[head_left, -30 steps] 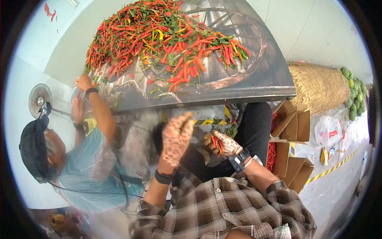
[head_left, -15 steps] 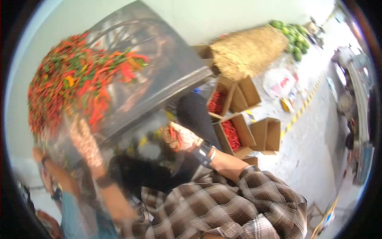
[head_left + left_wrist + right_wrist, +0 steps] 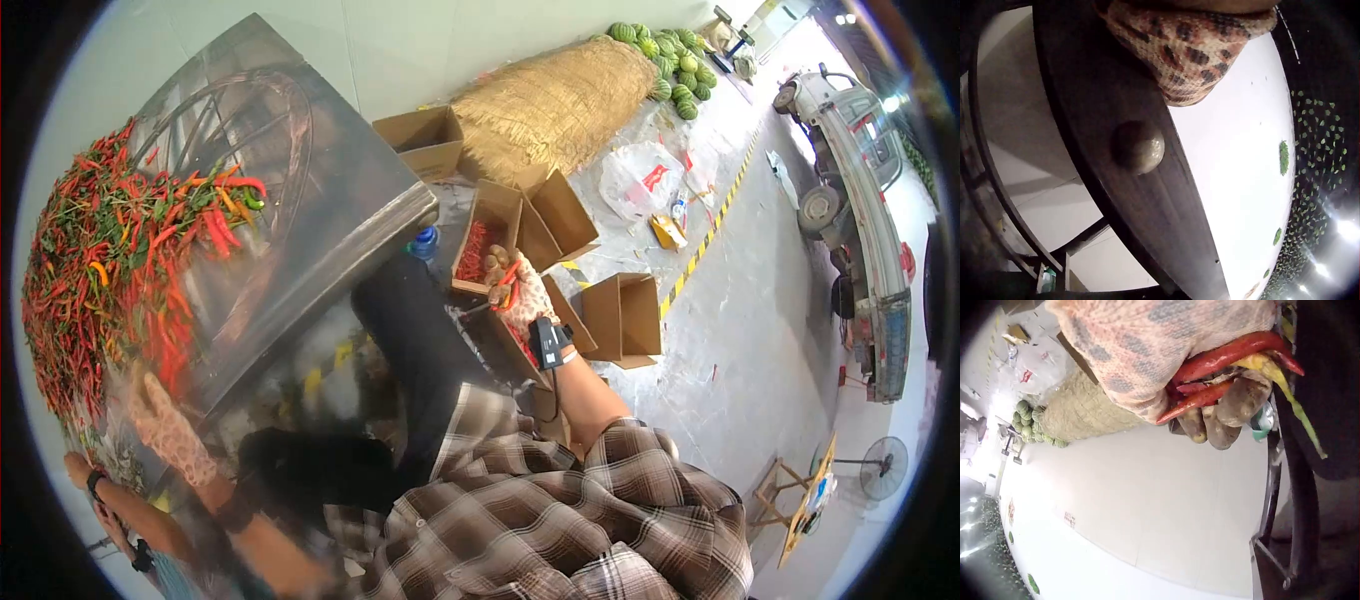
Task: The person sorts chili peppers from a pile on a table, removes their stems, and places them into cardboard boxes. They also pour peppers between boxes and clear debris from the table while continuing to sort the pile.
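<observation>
In the head view, my gloved right hand is over the boxes at the table's right, fingers curled round a few red chillies. The right wrist view shows red chillies and a yellow-green one between the glove and its stained fingertips. My gloved left hand is at the table's front edge, by the heap of red and green chillies, fingers extended and blurred, with nothing visible in it. In the left wrist view only part of that spotted glove shows.
Open cardboard boxes stand on the floor right of the table, some holding red chillies. Behind them are a straw-covered bundle and watermelons. Another person's arms are at the lower left; a truck is far right.
The head view has turned to the right. My right hand, with its chillies, has moved from over my lap to the boxes; my left hand has moved out to the table's edge near the heap.
</observation>
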`<control>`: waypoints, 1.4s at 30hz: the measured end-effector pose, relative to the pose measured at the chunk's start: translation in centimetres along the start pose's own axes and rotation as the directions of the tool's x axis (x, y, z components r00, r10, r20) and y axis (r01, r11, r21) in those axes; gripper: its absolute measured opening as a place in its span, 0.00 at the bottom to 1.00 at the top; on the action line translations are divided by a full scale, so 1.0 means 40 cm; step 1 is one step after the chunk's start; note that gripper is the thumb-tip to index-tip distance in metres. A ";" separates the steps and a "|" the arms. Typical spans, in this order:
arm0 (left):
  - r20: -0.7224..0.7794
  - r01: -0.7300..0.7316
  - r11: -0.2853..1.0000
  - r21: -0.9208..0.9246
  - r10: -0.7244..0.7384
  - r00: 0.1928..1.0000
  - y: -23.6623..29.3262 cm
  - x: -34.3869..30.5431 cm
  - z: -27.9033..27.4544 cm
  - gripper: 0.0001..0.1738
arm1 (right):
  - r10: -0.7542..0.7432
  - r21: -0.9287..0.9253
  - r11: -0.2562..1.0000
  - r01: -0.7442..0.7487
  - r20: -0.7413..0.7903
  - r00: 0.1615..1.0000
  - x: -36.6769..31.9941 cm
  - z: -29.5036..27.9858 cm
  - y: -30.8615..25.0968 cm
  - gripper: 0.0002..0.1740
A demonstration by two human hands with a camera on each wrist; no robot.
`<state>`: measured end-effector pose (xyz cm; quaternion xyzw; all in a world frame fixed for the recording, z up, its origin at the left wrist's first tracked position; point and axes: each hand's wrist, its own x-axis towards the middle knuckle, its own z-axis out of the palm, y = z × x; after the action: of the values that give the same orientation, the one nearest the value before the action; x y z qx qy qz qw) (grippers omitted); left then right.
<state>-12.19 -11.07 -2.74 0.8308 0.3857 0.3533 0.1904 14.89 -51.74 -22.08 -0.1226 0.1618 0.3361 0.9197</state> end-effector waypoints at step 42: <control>-0.164 -0.107 0.974 0.198 0.141 0.976 0.092 -0.017 -0.022 0.16 | 0.258 -0.850 -0.236 0.472 0.413 0.873 -0.123 0.370 -0.018 0.16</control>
<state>-11.29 -13.87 -0.27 0.8328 0.3798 0.3991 0.0536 15.00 -50.17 -6.53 -0.7247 -0.3961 0.2612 0.4997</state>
